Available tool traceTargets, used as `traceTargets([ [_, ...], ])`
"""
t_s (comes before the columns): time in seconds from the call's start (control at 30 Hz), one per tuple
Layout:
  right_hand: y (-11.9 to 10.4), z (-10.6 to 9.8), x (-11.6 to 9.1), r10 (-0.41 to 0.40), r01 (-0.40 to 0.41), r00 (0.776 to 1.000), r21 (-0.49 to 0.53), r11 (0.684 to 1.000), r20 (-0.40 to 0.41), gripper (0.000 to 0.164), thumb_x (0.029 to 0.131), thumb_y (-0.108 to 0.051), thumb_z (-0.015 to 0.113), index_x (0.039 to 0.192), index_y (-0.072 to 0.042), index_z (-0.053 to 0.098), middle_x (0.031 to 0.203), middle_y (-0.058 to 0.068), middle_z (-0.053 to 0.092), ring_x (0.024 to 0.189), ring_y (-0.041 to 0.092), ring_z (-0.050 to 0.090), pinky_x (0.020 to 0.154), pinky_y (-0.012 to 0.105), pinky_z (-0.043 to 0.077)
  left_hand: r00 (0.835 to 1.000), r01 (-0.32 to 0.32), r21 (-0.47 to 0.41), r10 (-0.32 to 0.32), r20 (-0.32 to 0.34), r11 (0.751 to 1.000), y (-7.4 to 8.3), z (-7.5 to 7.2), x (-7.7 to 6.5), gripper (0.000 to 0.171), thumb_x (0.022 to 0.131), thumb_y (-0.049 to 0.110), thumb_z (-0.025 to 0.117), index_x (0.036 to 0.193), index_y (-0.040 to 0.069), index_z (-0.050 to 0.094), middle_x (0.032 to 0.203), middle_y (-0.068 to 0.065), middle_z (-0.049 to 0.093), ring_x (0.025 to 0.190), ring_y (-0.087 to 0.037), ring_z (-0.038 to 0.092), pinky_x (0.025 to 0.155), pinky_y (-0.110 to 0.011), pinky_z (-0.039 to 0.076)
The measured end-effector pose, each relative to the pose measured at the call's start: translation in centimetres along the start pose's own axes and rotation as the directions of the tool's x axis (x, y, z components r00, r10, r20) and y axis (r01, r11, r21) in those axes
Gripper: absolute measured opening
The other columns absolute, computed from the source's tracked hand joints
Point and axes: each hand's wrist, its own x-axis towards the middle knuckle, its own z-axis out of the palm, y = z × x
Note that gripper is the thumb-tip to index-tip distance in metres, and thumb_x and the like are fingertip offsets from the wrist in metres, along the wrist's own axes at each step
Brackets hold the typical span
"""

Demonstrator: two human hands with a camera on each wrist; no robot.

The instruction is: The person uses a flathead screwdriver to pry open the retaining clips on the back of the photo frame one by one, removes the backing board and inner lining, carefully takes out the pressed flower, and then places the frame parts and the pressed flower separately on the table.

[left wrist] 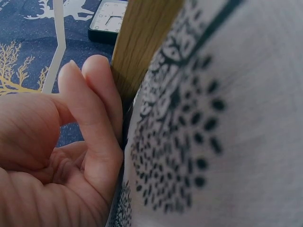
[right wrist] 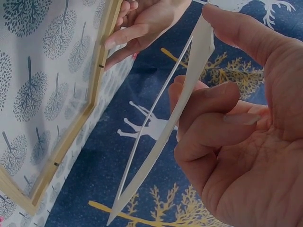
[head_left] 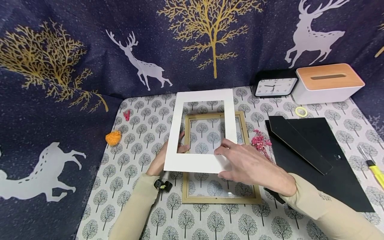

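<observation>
A white mat board (head_left: 192, 162) with a rectangular opening hangs tilted above a wooden picture frame (head_left: 222, 200) that lies on the tree-patterned cloth. My right hand (head_left: 249, 163) pinches the mat near its lower right corner, thumb on one side and curled fingers on the other, as the right wrist view shows of the mat's edge (right wrist: 156, 146). At the frame's left side rests my left hand (head_left: 159, 160), partly hidden behind the mat. In the left wrist view its fingers (left wrist: 102, 90) lie against the frame's wooden outer side (left wrist: 142, 42). A clear pane (head_left: 214, 190) sits within the frame.
To the right lies a black backing board (head_left: 330, 190) with its stand leg (head_left: 300, 146). Pink dried flowers (head_left: 260, 143) are beside the frame. A clock (head_left: 275, 87), tissue box (head_left: 330, 83) and yellow ring (head_left: 301, 112) stand behind; orange yarn (head_left: 113, 138) lies left, a yellow-handled screwdriver (head_left: 376, 171) right.
</observation>
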Motion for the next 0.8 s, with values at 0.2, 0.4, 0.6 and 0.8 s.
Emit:
traceTargets([
  [0.2,-0.07,0.01,0.08,-0.001,0.001,1.000,-0.006,1.000,0.001,0.059,0.083,-0.028,0.094,0.135,-0.011,0.073,0.121,0.005,0.069,0.070,0.003,0.058,0.058,0.015,0.056,1.000,-0.004,-0.005,0.004,0.003,1.000,-0.02,-0.08,-0.01,0.092,0.103,0.029,0.071,0.177,0.034,0.015,0.187,0.002,0.009,0.138,-0.042,0.062,0.085,-0.031,0.067],
  [0.4,-0.10,-0.01,0.11,0.012,-0.012,1.000,-0.008,1.000,0.011,0.059,0.083,-0.028,0.094,0.136,-0.011,0.072,0.124,0.006,0.069,0.069,0.004,0.059,0.058,0.015,0.057,1.000,-0.008,-0.001,0.008,0.016,1.000,-0.03,-0.16,0.00,0.091,0.104,0.027,0.069,0.177,0.032,0.014,0.187,-0.001,0.007,0.137,-0.042,0.063,0.083,-0.030,0.068],
  [0.6,-0.11,0.02,0.13,0.010,-0.010,1.000,-0.014,1.000,0.009,0.059,0.083,-0.028,0.094,0.135,-0.011,0.072,0.123,0.006,0.069,0.069,0.004,0.058,0.059,0.017,0.059,1.000,-0.016,0.013,0.016,0.011,1.000,0.08,-0.25,0.13,0.090,0.105,0.025,0.069,0.177,0.028,0.014,0.187,-0.003,0.008,0.118,-0.034,0.071,0.079,-0.030,0.068],
  [0.8,-0.06,0.08,0.17,-0.008,0.008,1.000,-0.021,1.000,-0.002,0.060,0.084,-0.031,0.094,0.136,-0.011,0.072,0.121,0.005,0.069,0.067,0.003,0.057,0.057,0.017,0.057,1.000,-0.020,0.008,0.019,0.014,1.000,0.30,-0.15,-0.04,0.094,0.103,0.026,0.071,0.177,0.028,0.013,0.187,-0.002,0.008,0.109,-0.029,0.072,0.078,-0.029,0.067],
])
